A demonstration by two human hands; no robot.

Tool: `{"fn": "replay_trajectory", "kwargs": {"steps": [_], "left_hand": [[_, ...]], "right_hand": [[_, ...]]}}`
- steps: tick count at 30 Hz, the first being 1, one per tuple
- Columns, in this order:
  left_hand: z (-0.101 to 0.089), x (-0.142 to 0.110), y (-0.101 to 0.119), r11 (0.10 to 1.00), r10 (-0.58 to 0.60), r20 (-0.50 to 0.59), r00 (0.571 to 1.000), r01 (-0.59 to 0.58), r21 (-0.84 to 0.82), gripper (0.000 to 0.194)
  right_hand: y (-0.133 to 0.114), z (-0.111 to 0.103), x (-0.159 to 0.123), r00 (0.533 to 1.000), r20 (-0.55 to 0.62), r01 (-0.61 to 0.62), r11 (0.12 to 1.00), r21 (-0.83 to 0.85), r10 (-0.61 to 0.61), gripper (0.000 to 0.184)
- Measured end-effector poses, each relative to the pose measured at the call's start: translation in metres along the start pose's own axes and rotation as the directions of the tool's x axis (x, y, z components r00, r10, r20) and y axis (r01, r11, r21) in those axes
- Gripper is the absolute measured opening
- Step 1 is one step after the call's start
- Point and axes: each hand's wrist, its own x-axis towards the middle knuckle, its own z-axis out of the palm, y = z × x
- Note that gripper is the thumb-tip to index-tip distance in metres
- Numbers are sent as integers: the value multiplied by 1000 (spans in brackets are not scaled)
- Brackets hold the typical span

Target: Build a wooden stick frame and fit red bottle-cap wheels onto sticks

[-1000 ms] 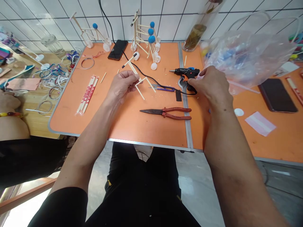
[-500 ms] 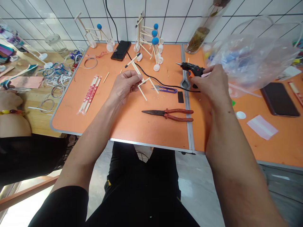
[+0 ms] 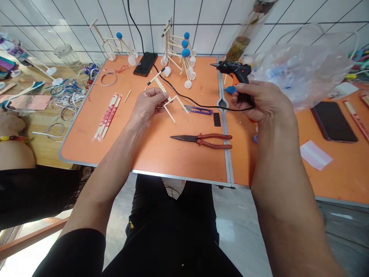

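- Frame (image 3: 170, 100): an assembly of pale sticks, held above the table near its middle. It lies at the tips of the left thumb and forefinger, its crossbar with dark ends projecting beyond them toward the wall, its two legs extending to the right of the fingertips and down toward the near edge.
- Left hand (image 3: 149, 105): thumb and forefinger pinched together on the frame; the other fingers are partly hidden behind.
- Glue gun (image 3: 234, 68): raised over the right part of the table, nozzle to the left, toward the frame but well apart from it. The handle lies within the curled fingers; the orange trigger shows just above them.
- Right hand (image 3: 263, 100): closed around the handle. Which digit rests nearest the trigger cannot be told.
- Cord (image 3: 176, 90): runs from the gun's handle leftward, passing behind the frame, and up along the wall.
- Snips (image 3: 203, 111): on the table, just right of the frame's legs, beside a black strip (image 3: 217, 119).
- Pliers (image 3: 199, 139): nearer the person, red handles to the right.
- Chopsticks (image 3: 107, 117): wrapped, left of the left hand.
- Models (image 3: 168, 46): stick structures with blue balls and white wheels, standing near the wall.
- Bag (image 3: 300, 79): clear plastic, beyond the right hand.
- Table (image 3: 150, 156): orange, metal-edged.
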Motion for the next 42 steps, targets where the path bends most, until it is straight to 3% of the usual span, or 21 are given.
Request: {"fn": "replay_trajectory", "kwargs": {"steps": [1, 4, 11, 16, 19, 24, 34, 38, 42], "left_hand": [[0, 0, 0, 1000, 1, -3, 1000, -1, 0, 23], [-1, 2, -2, 1000, 0, -10, 1000, 0, -9, 17], [-3, 6, -6, 1000, -15, -26, 1000, 14, -23, 17], [-3, 8, -7, 1000, -17, -47, 999, 16, -15, 23], [-2, 7, -6, 999, -32, -55, 998, 31, -26, 25], [-2, 5, -4, 997, -64, -67, 996, 60, -56, 27], [0, 4, -1, 998, -56, -91, 994, 53, -29, 31], [0, 3, -2, 997, -56, -80, 995, 52, -51, 33], [1, 1, -2, 996, -51, -77, 996, 45, -72, 36]], "right_hand": [[-7, 3, -6, 994, -16, -110, 990, 90, 112, 39], [-24, 14, -22, 979, 15, -200, 955, 218, 202, 41], [-34, 32, -41, 974, 182, -186, 940, 288, 137, 32], [-30, 45, -52, 978, 199, 21, 981, 193, -61, 29], [-26, 50, -58, 934, 270, 209, 970, 122, -235, 44], [-20, 59, -67, 888, 318, 393, 908, -147, -332, 34], [-14, 75, -74, 850, 369, 512, 751, -417, -375, 15], [-9, 77, -73, 840, 380, 529, 744, -409, -388, 23], [2, 78, -68, 794, 381, 600, 716, -357, -474, 40]]}}
